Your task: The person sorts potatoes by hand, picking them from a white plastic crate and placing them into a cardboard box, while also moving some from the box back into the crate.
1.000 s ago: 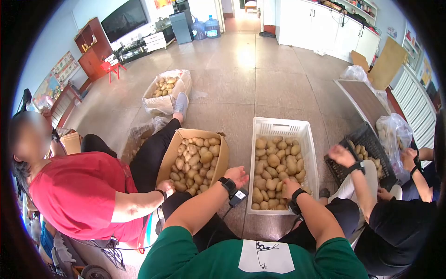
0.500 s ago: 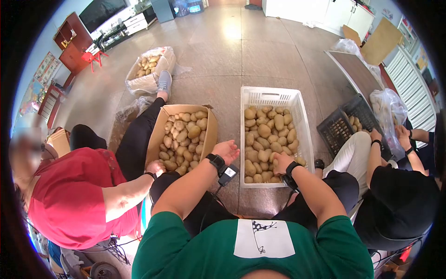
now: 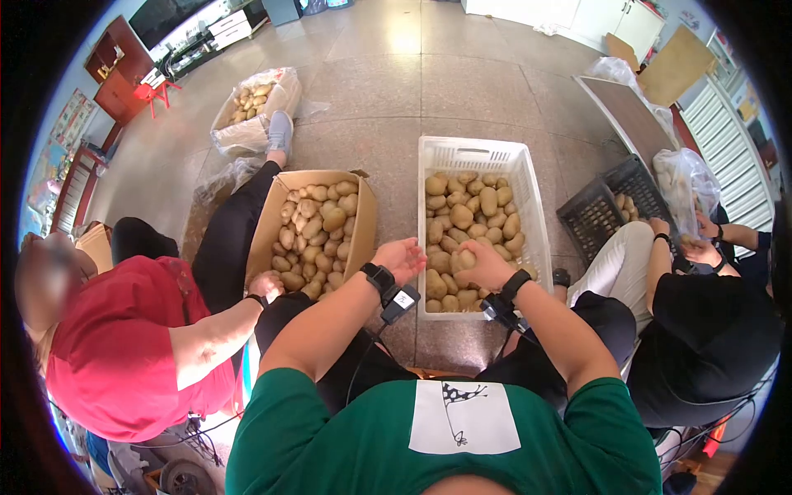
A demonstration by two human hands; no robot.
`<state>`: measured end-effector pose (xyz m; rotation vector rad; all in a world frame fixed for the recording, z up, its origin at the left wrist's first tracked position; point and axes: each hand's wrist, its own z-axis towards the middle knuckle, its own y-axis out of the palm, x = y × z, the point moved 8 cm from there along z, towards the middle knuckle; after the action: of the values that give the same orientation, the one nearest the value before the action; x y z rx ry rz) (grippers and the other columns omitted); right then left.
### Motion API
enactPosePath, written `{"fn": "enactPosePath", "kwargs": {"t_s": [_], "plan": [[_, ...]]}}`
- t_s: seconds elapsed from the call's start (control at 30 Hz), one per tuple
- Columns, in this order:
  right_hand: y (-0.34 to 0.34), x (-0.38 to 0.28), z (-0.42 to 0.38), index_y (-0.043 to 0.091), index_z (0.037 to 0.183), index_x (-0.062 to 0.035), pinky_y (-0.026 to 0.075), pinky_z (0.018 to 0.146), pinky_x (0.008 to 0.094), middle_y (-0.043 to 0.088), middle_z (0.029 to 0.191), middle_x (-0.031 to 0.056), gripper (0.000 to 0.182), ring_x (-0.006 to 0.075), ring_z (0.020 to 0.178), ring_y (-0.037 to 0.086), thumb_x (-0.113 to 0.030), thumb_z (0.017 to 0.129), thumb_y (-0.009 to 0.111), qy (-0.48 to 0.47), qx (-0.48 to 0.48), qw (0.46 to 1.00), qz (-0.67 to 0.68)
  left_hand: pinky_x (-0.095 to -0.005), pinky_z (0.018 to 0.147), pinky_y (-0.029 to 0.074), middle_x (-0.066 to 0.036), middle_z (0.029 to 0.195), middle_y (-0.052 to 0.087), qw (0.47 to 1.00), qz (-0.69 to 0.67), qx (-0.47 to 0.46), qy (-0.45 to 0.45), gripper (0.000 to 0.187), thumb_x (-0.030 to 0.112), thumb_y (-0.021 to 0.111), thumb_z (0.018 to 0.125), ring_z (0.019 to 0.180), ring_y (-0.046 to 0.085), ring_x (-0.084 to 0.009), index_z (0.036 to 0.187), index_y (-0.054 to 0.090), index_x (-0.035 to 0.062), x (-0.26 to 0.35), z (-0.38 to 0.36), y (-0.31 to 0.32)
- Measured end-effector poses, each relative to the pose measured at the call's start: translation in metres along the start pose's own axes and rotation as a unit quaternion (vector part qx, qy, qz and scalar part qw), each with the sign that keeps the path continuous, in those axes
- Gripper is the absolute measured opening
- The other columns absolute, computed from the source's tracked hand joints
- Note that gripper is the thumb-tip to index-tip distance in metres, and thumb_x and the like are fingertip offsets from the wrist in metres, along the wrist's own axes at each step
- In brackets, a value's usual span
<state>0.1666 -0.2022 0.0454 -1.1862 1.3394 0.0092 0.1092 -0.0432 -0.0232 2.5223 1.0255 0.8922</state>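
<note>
A white plastic crate point(image 3: 540, 223) full of potatoes point(image 3: 488, 200) stands on the floor in front of me. Over its near half, my right hand point(image 3: 488, 266) is closed around a potato point(image 3: 466, 260). My left hand point(image 3: 400, 260) hangs between this crate and a cardboard box point(image 3: 368, 216), palm turned up, fingers apart, with nothing in it. A dark band with a small device is strapped to each wrist.
On the left, a person in red point(image 3: 140, 346) has a hand at the cardboard box of potatoes. A plastic-lined box point(image 3: 239, 136) stands farther off. To the right are a black crate point(image 3: 590, 227), a clear bag point(image 3: 685, 186) and people's arms.
My right hand has come up from among the potatoes and moved left, now with a potato in it. My left hand stays open. The whole view has shifted slightly.
</note>
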Motion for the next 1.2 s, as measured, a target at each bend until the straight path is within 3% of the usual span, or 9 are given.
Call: {"fn": "enactPosePath", "kwargs": {"t_s": [0.3, 0.37, 0.43, 0.57, 0.7, 0.83, 0.9, 1.13, 1.2], "plan": [[-0.013, -0.048, -0.002, 0.049, 0.100, -0.0055, 0.036, 0.086, 0.0328, 0.045, 0.102, 0.0148, 0.041, 0.0280, 0.096, 0.045, -0.017, 0.064, 0.064, -0.088, 0.105, 0.985, 0.107, -0.0451, 0.086, 0.039, -0.010, 0.106, 0.041, 0.984, -0.022, -0.129, -0.121, 0.029, 0.027, 0.046, 0.086, 0.099, 0.044, -0.0276, 0.107, 0.042, 0.0073, -0.019, -0.046, 0.053], [-0.009, -0.058, -0.005, 0.048, 0.102, -0.0052, 0.038, 0.084, 0.0323, 0.045, 0.103, 0.0132, 0.040, 0.0265, 0.096, 0.046, -0.016, 0.065, 0.063, -0.101, 0.075, 0.986, 0.111, -0.0454, 0.086, 0.039, -0.010, 0.107, 0.043, 0.980, -0.046, -0.151, -0.125, 0.030, 0.029, 0.045, 0.086, 0.099, 0.045, -0.0278, 0.108, 0.043, 0.0080, -0.018, -0.052, 0.058], [0.003, -0.062, -0.007, 0.048, 0.106, -0.0047, 0.044, 0.077, 0.0291, 0.045, 0.106, 0.0085, 0.037, 0.0196, 0.095, 0.049, -0.010, 0.072, 0.060, -0.078, 0.012, 0.975, 0.206, -0.0419, 0.081, 0.042, -0.011, 0.107, 0.049, 0.956, -0.046, -0.268, -0.112, 0.029, 0.030, 0.046, 0.086, 0.093, 0.050, -0.0243, 0.106, 0.046, 0.0097, -0.015, -0.059, 0.071], [0.007, -0.078, -0.014, 0.047, 0.107, -0.0037, 0.046, 0.075, 0.0271, 0.046, 0.105, 0.0076, 0.033, 0.0145, 0.091, 0.051, -0.006, 0.075, 0.057, -0.080, -0.018, 0.971, 0.226, -0.0328, 0.067, 0.047, -0.008, 0.094, 0.056, 0.981, -0.011, -0.185, -0.055, 0.022, 0.026, 0.052, 0.083, 0.081, 0.054, -0.0176, 0.096, 0.053, 0.0084, -0.011, -0.037, 0.045], [0.006, -0.069, -0.013, 0.048, 0.105, -0.0034, 0.045, 0.073, 0.0260, 0.051, 0.096, 0.0065, 0.032, 0.0142, 0.083, 0.054, -0.008, 0.075, 0.058, -0.053, -0.012, 0.977, 0.205, -0.0295, 0.061, 0.048, -0.009, 0.090, 0.053, 0.994, -0.032, -0.104, -0.012, 0.026, 0.024, 0.060, 0.078, 0.078, 0.052, -0.0183, 0.094, 0.050, 0.0055, 0.010, -0.033, 0.020], [0.007, -0.066, -0.014, 0.050, 0.103, -0.0031, 0.045, 0.069, 0.0257, 0.053, 0.090, 0.0056, 0.029, 0.0129, 0.080, 0.053, -0.010, 0.075, 0.058, -0.027, -0.025, 0.983, 0.179, -0.0302, 0.061, 0.048, -0.010, 0.093, 0.051, 0.993, -0.070, -0.096, -0.021, 0.029, 0.025, 0.060, 0.078, 0.079, 0.051, -0.0195, 0.096, 0.049, 0.0053, 0.029, -0.027, -0.013], [0.008, -0.066, -0.015, 0.051, 0.101, -0.0033, 0.044, 0.067, 0.0255, 0.054, 0.085, 0.0045, 0.028, 0.0122, 0.076, 0.052, -0.012, 0.076, 0.058, -0.014, -0.038, 0.985, 0.170, -0.0301, 0.060, 0.048, -0.010, 0.095, 0.050, 0.995, -0.092, -0.009, 0.041, 0.032, 0.027, 0.061, 0.077, 0.079, 0.050, -0.0208, 0.098, 0.048, 0.0058, 0.046, -0.029, -0.042], [0.012, -0.066, -0.016, 0.050, 0.102, -0.0033, 0.045, 0.067, 0.0255, 0.055, 0.091, 0.0057, 0.028, 0.0127, 0.074, 0.053, -0.011, 0.076, 0.059, -0.014, -0.059, 0.987, 0.151, -0.0304, 0.057, 0.049, -0.009, 0.092, 0.051, 0.987, -0.087, 0.084, 0.103, 0.035, 0.029, 0.060, 0.078, 0.079, 0.050, -0.0215, 0.101, 0.047, 0.0073, 0.072, -0.016, -0.146], [0.014, -0.061, -0.015, 0.051, 0.101, -0.0027, 0.045, 0.067, 0.0255, 0.055, 0.093, 0.0068, 0.028, 0.0133, 0.074, 0.054, -0.011, 0.075, 0.058, -0.016, -0.060, 0.990, 0.130, -0.0379, 0.057, 0.047, -0.010, 0.100, 0.046, 0.975, -0.080, 0.176, 0.109, 0.034, 0.025, 0.064, 0.075, 0.087, 0.045, -0.0257, 0.099, 0.046, 0.0095, 0.073, -0.009, -0.186]]}}
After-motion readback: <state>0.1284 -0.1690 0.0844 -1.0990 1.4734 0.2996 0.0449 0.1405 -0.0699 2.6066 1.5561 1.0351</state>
